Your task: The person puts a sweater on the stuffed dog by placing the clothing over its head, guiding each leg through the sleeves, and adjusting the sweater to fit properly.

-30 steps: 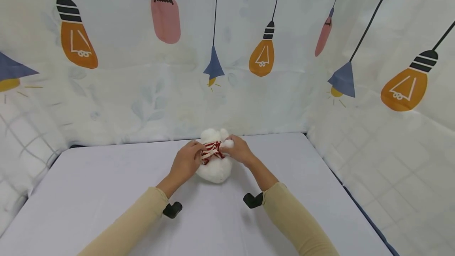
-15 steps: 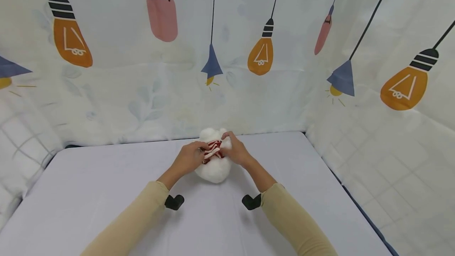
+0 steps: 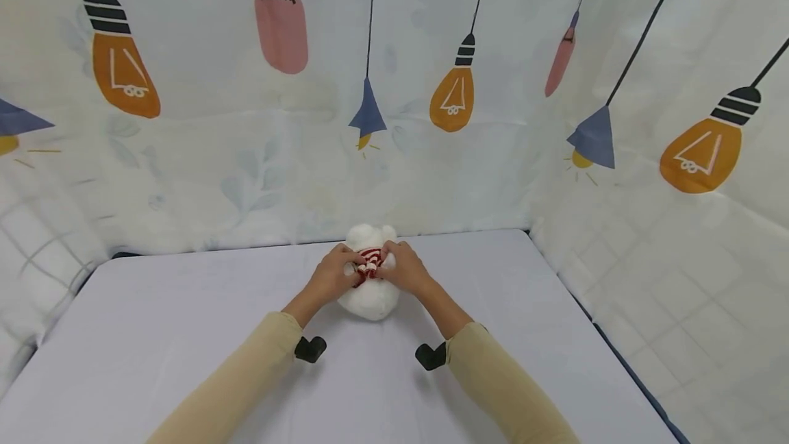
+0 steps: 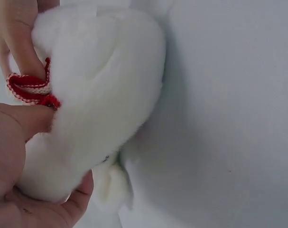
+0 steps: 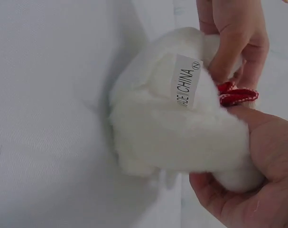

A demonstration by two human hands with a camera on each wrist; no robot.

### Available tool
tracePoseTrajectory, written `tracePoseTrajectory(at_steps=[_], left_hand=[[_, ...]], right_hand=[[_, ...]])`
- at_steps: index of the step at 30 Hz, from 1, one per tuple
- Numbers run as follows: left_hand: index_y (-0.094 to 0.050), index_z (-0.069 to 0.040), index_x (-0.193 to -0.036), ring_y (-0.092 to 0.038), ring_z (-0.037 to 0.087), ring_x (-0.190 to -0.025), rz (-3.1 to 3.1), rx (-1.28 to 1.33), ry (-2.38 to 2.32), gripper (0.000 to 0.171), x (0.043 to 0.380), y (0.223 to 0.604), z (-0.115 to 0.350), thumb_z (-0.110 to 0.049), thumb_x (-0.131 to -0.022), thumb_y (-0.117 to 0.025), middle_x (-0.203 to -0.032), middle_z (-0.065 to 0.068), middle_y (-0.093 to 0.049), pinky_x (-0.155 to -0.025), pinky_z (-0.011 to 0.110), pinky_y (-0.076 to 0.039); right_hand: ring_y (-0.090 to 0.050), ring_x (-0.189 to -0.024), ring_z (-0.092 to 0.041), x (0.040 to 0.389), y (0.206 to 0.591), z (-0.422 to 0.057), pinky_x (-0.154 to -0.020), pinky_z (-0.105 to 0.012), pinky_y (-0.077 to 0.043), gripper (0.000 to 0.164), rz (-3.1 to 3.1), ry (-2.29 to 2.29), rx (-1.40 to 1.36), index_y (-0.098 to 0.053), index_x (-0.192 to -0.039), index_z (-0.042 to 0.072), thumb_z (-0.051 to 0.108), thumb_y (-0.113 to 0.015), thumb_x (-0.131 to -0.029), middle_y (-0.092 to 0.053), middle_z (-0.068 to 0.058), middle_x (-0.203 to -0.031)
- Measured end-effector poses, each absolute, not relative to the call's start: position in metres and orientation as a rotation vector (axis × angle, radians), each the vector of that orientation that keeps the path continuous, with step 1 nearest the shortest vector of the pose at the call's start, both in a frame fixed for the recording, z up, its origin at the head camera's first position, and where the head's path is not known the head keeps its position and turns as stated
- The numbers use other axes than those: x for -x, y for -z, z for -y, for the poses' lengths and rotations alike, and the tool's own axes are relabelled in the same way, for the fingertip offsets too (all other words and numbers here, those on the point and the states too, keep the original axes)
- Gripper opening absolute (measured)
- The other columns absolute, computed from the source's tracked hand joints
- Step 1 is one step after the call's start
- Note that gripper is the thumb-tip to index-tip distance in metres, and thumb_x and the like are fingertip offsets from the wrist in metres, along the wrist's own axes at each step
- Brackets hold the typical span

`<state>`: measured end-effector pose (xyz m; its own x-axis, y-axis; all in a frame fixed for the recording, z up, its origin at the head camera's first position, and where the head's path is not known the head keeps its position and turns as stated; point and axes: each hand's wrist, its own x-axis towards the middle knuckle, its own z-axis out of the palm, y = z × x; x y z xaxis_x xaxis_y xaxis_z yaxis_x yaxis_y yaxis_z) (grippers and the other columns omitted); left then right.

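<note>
In the head view, a white soft toy [image 3: 370, 301] is near the far edge of a white table [image 3: 166, 341]. It wears a red and white striped top [image 3: 371, 259]. The left hand [image 3: 331, 275] has one side of the toy and the right hand [image 3: 407, 268] has the other, both with bent fingers. A black thing [image 3: 310, 349] pokes out by the left sleeve [image 3: 231, 372]. Behind is a pale cloth wall [image 3: 296, 156] with lamps and bulbs on it.

In the left wrist view, the left hand's thumb is up by the red cloth and its fingers curl round the fluffy white body.

In the right wrist view, the right hand grips the toy the same way, thumb by the red cloth. A white tag [image 5: 185, 80] on the fur says MADE IN CHINA (the letters run sideways).
</note>
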<state>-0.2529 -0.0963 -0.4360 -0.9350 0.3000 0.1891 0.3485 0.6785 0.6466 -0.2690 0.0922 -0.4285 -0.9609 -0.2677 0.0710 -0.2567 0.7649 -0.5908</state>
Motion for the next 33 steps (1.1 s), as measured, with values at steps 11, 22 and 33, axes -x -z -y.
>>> tracePoseTrajectory(at_steps=[11, 22, 33], left_hand=[[-0.062, -0.013, -0.127, -0.051, 0.025, -0.092, 2.912, 0.648, 1.074, 0.043, 0.255, 0.435, 0.093, -0.005, -0.085, -0.064, -0.111, 0.013, -0.046, -0.079, 0.039, -0.046], [-0.068, -0.014, -0.116, -0.045, 0.033, -0.131, 2.907, 0.41, 1.503, 0.032, 0.263, 0.43, 0.114, -0.008, -0.086, -0.056, -0.136, 0.012, -0.055, -0.1, 0.05, -0.042], [-0.067, -0.005, -0.097, -0.058, 0.031, -0.095, 2.757, 0.602, 1.117, 0.029, 0.26, 0.441, 0.109, 0.005, -0.069, -0.067, -0.098, 0.016, -0.062, -0.085, 0.046, -0.047]], right_hand=[[-0.044, -0.079, -0.018, 0.273, 0.435, -0.1, -0.066, -0.028, -0.036, 0.029, -2.94, 0.961, 0.471, -0.045, -0.078, 0.011, 0.012, -0.074, -0.082, -0.049, -0.003, -0.082], [-0.046, -0.085, -0.019, 0.27, 0.432, -0.103, -0.073, -0.03, -0.039, 0.021, -2.898, 1.012, 0.556, -0.051, -0.089, 0.011, 0.008, -0.07, -0.082, -0.054, -0.007, -0.092], [-0.047, -0.092, -0.019, 0.272, 0.429, -0.092, -0.081, -0.032, -0.042, 0.033, -2.864, 0.964, 0.567, -0.049, -0.094, 0.01, 0.007, -0.077, -0.077, -0.051, -0.007, -0.099]])
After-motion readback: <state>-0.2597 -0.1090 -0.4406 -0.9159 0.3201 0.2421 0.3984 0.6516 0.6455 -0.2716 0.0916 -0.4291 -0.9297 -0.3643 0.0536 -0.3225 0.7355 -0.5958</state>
